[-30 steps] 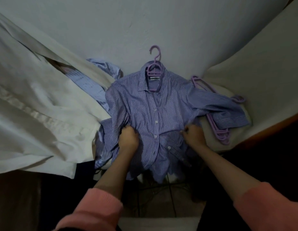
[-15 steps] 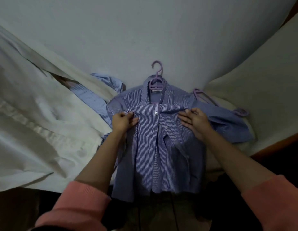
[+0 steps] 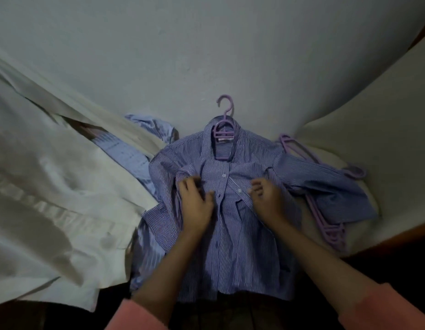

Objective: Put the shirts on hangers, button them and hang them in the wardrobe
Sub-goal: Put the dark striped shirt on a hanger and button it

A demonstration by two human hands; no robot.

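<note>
Buttoning a hangered shirt (image 3: 233, 234) laid flat on the bed (image 3: 206, 55).

The hanger (image 3: 223, 129) is already seated in the collar. The placket is pressed by the spread left hand (image 3: 197, 203) and right hand (image 3: 266, 201); whether cloth is pinched cannot be told. Buttoning looks unfinished; hanging remains, and spare hangers (image 3: 330, 225) and shirts are left.

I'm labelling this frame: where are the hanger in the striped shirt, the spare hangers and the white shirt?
hanger in the striped shirt (image 3: 224, 108): head view, on its hook.
spare hangers (image 3: 331, 231): head view, on the stacked bars.
white shirt (image 3: 52, 186): head view, on its front panel.
</note>
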